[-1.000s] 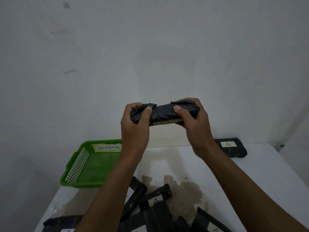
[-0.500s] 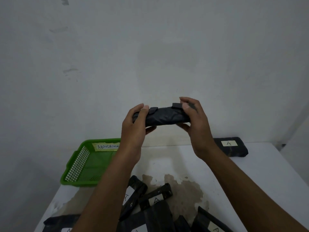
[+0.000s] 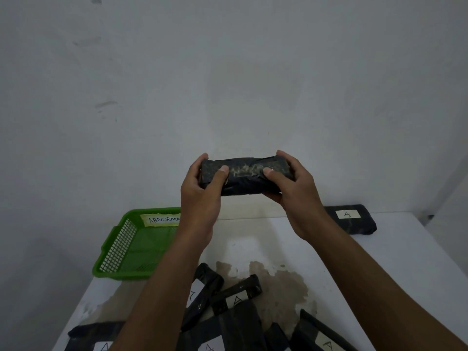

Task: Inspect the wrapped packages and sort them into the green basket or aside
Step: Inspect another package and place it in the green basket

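Note:
I hold a black wrapped package point(image 3: 247, 177) up in front of the wall, above the table. My left hand point(image 3: 202, 196) grips its left end and my right hand point(image 3: 293, 196) grips its right end, thumbs on the side facing me. That face shows a pale scuffed patch. The green basket point(image 3: 126, 249), tagged "ABNORMAL", sits at the table's back left with nothing visible inside. One package with an "A" label point(image 3: 350, 219) lies at the back right. Several more black packages point(image 3: 228, 312) lie in a heap near the front edge.
The white table point(image 3: 379, 274) has a brown stain in its middle. A plain wall rises right behind it. The table's left and right edges drop off beside the basket and past the back-right package.
Both hands have turned the package over, so a broad face with a pale scuffed patch now points at me instead of the narrow taped edge. The hands stayed at about the same height.

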Demonstrator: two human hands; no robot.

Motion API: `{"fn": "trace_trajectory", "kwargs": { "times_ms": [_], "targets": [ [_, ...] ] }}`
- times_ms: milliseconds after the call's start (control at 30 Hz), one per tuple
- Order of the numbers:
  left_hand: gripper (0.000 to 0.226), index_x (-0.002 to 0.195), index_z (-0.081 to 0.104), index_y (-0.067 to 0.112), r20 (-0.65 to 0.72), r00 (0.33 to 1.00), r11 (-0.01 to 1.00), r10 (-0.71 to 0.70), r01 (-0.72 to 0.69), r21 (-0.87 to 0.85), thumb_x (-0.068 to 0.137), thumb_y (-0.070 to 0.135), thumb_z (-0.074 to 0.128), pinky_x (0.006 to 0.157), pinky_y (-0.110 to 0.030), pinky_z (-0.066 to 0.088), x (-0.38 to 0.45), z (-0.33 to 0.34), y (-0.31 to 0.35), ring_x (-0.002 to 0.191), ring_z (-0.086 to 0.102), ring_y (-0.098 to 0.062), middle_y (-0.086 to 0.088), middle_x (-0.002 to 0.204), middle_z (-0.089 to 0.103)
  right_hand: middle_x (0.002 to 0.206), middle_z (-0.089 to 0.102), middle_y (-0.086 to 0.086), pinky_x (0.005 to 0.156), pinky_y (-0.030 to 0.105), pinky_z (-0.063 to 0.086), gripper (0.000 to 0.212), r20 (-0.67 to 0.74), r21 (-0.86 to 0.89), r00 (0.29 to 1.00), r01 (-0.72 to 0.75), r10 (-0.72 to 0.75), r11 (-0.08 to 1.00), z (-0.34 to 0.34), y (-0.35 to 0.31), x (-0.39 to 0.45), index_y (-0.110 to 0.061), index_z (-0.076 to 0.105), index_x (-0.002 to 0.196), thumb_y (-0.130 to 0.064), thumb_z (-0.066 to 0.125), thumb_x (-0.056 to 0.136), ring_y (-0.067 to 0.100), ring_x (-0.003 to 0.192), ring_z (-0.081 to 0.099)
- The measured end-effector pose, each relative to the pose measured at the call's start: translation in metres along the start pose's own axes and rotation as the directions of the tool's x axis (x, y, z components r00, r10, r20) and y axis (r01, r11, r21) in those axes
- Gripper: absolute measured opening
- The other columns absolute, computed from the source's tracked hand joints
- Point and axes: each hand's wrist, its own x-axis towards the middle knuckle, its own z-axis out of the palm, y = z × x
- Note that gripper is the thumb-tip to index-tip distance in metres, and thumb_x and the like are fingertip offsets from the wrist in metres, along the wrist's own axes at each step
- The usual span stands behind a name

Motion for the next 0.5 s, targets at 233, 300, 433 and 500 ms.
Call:
{"fn": "trace_trajectory", "kwargs": {
  "times_ms": [233, 300, 433, 500],
  "targets": [
    [0.049, 0.139, 0.052, 0.03, 0.026, 0.999, 1.0, 0.02, -0.02, -0.008, 0.094, 0.021, 0.067, 0.097, -0.04, 0.056, 0.0, 0.0, -0.002, 0.114, 0.063, -0.017, 0.007, 0.124, 0.061, 0.122, 0.06, 0.001, 0.088, 0.036, 0.06, 0.052, -0.008, -0.008, 1.0, -0.011, 0.011, 1.0, -0.001, 0.004, 0.004, -0.021, 0.047, 0.142, -0.011, 0.065, 0.095, 0.02, 0.11, 0.065],
    [0.055, 0.143, 0.048, 0.033, 0.068, 0.997, 0.998, 0.044, -0.047, 0.041, 0.093, 0.022, 0.067, 0.098, -0.039, 0.055, 0.001, -0.003, -0.003, 0.117, 0.062, -0.016, 0.007, 0.129, 0.059, 0.122, 0.059, 0.002, 0.086, 0.039, 0.061, 0.048, 0.023, -0.063, 0.997, -0.078, 0.08, 0.995, -0.004, 0.004, 0.005, -0.022, 0.048, 0.14, -0.013, 0.064, 0.095, 0.019, 0.107, 0.066],
    [0.068, 0.152, 0.036, 0.029, 0.212, 0.967, 0.968, 0.139, -0.178, 0.178, 0.093, 0.017, 0.068, 0.097, -0.029, 0.054, 0.003, -0.012, -0.005, 0.119, 0.06, -0.007, 0.01, 0.135, 0.058, 0.12, 0.062, 0.009, 0.084, 0.04, 0.062, 0.032, 0.073, -0.027, 0.978, -0.192, 0.193, 0.981, -0.009, 0.004, 0.006, -0.018, 0.058, 0.121, -0.005, 0.062, 0.092, 0.022, 0.106, 0.066],
    [0.063, 0.148, 0.042, 0.032, 0.215, 0.974, 0.967, 0.072, -0.121, 0.223, 0.092, 0.021, 0.07, 0.099, -0.035, 0.054, 0.005, -0.013, -0.007, 0.118, 0.06, -0.012, 0.007, 0.133, 0.058, 0.111, 0.064, 0.009, 0.08, 0.035, 0.061, 0.029, 0.033, -0.053, 0.997, -0.066, 0.068, 0.996, -0.009, 0.007, 0.004, -0.015, 0.058, 0.111, 0.002, 0.061, 0.088, 0.024, 0.101, 0.065]
  ]
}}
